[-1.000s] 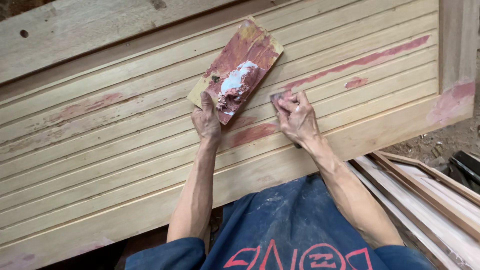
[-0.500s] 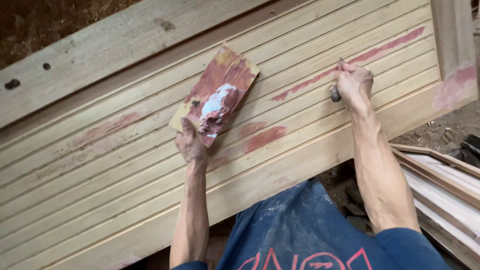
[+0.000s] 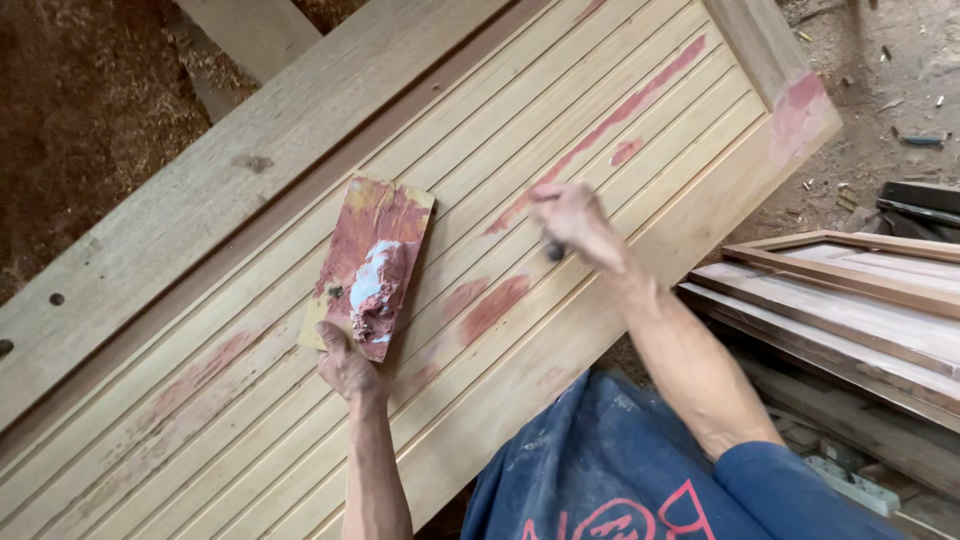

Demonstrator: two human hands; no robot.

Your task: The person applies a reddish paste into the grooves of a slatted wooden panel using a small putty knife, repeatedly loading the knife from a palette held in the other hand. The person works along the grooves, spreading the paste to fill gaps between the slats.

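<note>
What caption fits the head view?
Left hand holds a filler-smeared board; right hand works reddish filler into a grooved wooden panel.

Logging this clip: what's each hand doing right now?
Left hand: closed on the smeared board.
Right hand: closed on a small dark-handled tool.

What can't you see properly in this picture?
- Tool in the right hand: head view, motion blur and the fingers hide all but a dark end.
- Grooved wooden panel: cut off by the bottom and left edges.
- Left hand: its fingertips are hidden under the paste-smeared board.
</note>
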